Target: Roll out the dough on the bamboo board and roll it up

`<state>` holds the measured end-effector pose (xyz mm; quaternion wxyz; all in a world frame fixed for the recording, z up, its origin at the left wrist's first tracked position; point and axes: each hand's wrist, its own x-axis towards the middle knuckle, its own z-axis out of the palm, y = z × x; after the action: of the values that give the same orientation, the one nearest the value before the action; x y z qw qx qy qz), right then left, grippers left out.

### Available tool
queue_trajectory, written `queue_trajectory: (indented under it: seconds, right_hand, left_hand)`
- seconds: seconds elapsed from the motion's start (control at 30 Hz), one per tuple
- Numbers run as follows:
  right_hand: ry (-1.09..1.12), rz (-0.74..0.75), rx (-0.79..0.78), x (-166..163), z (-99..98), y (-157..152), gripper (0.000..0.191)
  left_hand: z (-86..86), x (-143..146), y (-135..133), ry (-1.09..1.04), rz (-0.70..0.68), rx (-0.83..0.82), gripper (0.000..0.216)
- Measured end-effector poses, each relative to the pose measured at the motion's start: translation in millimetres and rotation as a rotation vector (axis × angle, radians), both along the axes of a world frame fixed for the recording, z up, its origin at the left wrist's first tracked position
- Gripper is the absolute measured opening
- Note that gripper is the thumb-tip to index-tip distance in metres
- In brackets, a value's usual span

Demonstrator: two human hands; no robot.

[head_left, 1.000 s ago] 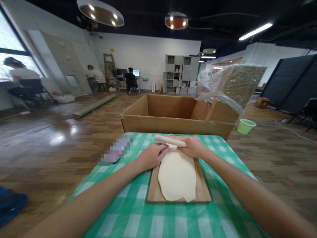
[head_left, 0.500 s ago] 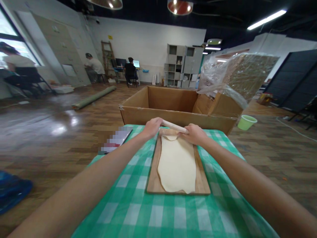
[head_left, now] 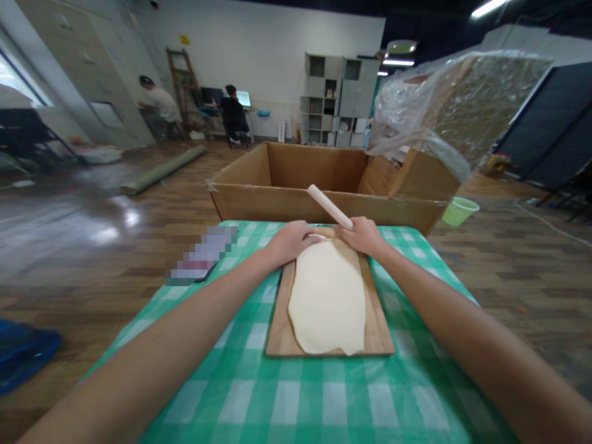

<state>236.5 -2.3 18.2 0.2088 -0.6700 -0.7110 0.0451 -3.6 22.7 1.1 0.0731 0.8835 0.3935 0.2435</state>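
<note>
the right hand (head_left: 365,237) is closed around the near end of a rolling pin (head_left: 330,206). the pin is off the dough, tilted up and away, and its far end points over the edge of the cardboard box (head_left: 277,203) behind the table. the left hand (head_left: 291,242) lies palm down at the far left corner of the dough (head_left: 327,296) with its fingers bent. i cannot tell whether they pinch the dough's edge or only rest on it.

the dough is a long thin sheet lying flat on the wooden board (head_left: 277,336). it covers most of the board and reaches almost to the near edge. the board sits on the green checked tablecloth (head_left: 287,401).

as i read it, the work is at a pause between rolling strokes: the sheet is already rolled out and the pin is held clear. rolling again would call for both hands on the pin, set level across the sheet. lifting or turning the dough would call for a soft hold, since a sheet this thin looks likely to stretch or tear.
</note>
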Motion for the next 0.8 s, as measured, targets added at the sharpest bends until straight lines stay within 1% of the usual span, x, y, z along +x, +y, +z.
queue_trajectory:
  seconds: [0.07, 0.13, 0.2, 0.23, 0.27, 0.3, 0.33, 0.4, 0.43, 0.5, 0.57, 0.63, 0.73, 0.8]
  right_hand:
    - [0.016, -0.019, 0.032, 3, 0.1, -2, 0.043]
    - [0.023, -0.044, 0.054, 8, 0.5, -6, 0.044]
    - [0.012, -0.058, 0.070, 13, 1.5, -9, 0.044]
    - [0.002, -0.056, 0.081, 16, 2.1, -11, 0.045]
    - [-0.006, -0.053, 0.093, 18, 2.8, -12, 0.045]
    - [-0.008, -0.049, 0.104, 21, 3.5, -14, 0.045]
    - [-0.001, -0.047, 0.115, 23, 4.0, -15, 0.045]
    - [0.031, -0.039, 0.128, 27, 4.6, -17, 0.045]
    - [0.050, -0.030, 0.126, 27, 4.7, -17, 0.045]
    - [0.078, 0.000, 0.107, 26, 4.6, -20, 0.047]
    - [0.067, 0.029, 0.081, 23, 5.0, -23, 0.047]
    - [0.010, 0.047, 0.066, 18, 6.2, -26, 0.047]
    - [-0.104, 0.040, 0.057, 14, 9.6, -32, 0.050]
    - [-0.168, 0.025, 0.038, 14, 11.3, -34, 0.056]
  left_hand:
    - [2.1, 4, 10, 0.030, 0.048, 0.051, 0.036]
    - [5.2, 6, 15, 0.038, 0.139, 0.069, 0.034]
    - [9.0, 6, 12, 0.019, 0.234, 0.105, 0.030]
    - [10.5, 7, 7, -0.003, 0.253, 0.138, 0.028]
    - [11.4, 7, -1, -0.028, 0.237, 0.174, 0.028]
    - [11.6, 8, -9, -0.041, 0.181, 0.202, 0.028]
    - [10.8, 9, -18, -0.040, 0.096, 0.212, 0.029]
    - [6.9, 12, -34, 0.025, -0.079, 0.158, 0.034]
    - [4.2, 13, -38, 0.066, -0.131, 0.109, 0.038]
    - [-1.9, 17, -41, 0.126, -0.149, 0.010, 0.049]
    - [-8.1, 22, -34, 0.149, -0.100, -0.052, 0.055]
    - [-13.9, 27, -23, 0.126, -0.022, -0.088, 0.057]
    - [-19.6, 27, -7, -0.017, 0.161, -0.134, 0.055]
    - [-18.2, 20, -1, -0.120, 0.278, -0.135, 0.052]
